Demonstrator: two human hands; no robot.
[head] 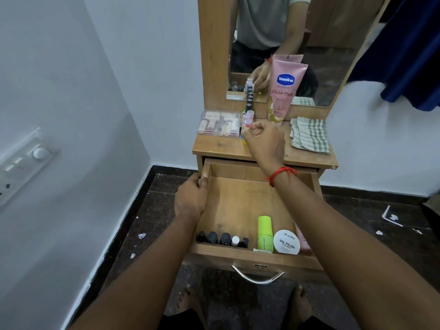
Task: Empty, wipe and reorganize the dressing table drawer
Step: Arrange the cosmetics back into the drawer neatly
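Drawer [238,201] pulled fully out below the tabletop [221,147]. Along its front wall: a row of small nail polish bottles [222,238] at left, a green tube [264,231] and a white tub [286,241] at right. Left hand [190,198] grips the drawer's left wall. Right hand [265,141] is over the tabletop, fingers curled against a cluster of small tubes [247,117]; cannot tell whether it holds one. Clear box [219,125] just left of them, pink Vaseline tube [284,91] upright behind, checked cloth [309,135] at right.
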